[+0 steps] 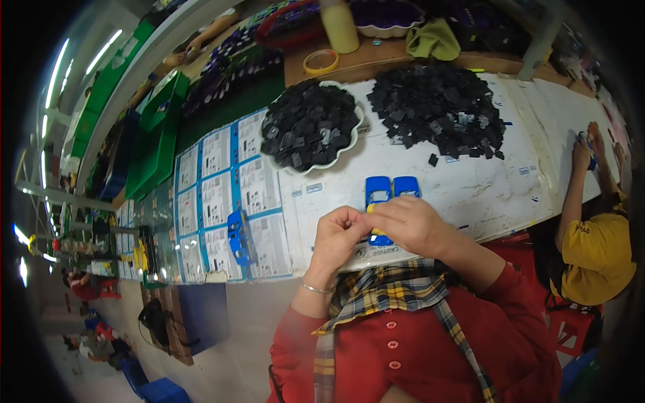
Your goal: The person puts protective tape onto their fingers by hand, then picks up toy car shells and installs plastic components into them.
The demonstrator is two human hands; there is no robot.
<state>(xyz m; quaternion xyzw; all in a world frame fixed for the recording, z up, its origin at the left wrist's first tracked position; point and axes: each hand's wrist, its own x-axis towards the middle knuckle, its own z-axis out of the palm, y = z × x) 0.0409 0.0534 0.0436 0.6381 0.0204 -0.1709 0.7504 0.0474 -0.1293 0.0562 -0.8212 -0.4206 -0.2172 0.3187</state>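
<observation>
My left hand point(336, 236) and my right hand point(415, 226) meet over the front part of the white table. Fingers of both are closed in a pinch, thumbs and fingertips close together; whatever lies between them is hidden. Small yellow patches show at the right hand's fingertips. Just beyond the hands, two blue toy car bodies point(378, 187) sit side by side. Below the fingers part of another blue car body point(380, 239) shows, mostly covered. Farther left, a single blue toy car body point(238, 238) lies on the printed sheets point(265, 232).
A white scalloped bowl point(357, 138) heaped with small black flat pieces stands beyond my hands. Right of it spreads a loose pile of black pieces point(437, 107). A green crate point(158, 134) is at left. At far right a person in yellow point(598, 258) handles something blue.
</observation>
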